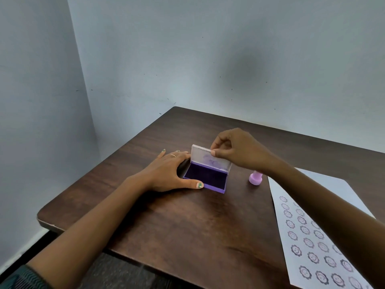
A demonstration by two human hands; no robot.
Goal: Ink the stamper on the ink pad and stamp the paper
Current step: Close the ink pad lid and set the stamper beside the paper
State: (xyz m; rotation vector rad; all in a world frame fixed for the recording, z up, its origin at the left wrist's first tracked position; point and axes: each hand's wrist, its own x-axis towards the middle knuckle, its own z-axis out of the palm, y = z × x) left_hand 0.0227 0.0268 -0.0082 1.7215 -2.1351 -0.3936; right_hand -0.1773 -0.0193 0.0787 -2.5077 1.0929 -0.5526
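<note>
Pinching the top edge of the ink pad's lid (210, 160) betw thumb and forefinger, the right hand (235, 148) holds it raised, roughly upright, w/ purple smears showing on its inner face. Left hand (166, 172) lies flat on the table (187, 222), fingers spread and not wrapped round anything; its thumb presses against the near-left corner of the ink pad (205, 177) and the fingers run along the case's left side, bracing it. One finger has a ring, nails are painted greenish. Pad case is purple, sits about mid-table, dark violet ink surface exposed inside. Stamper (255, 178), pale pink/lilac, stands on the table just right of the pad, partly hidden behind the right forearm; not touched by either hand. Paper (308, 232) lies at the right side of the table, near the stamper but apart from the pad, running off the frame's lower right; it carries rows of round flower-shaped smiley imprints, w/ the far portion blank. Right arm crosses over the sheet. Table is dark wood grain, set in a corner of pale blue walls (187, 59). Patterned sleeve (27, 278) shows at the lower left.
</note>
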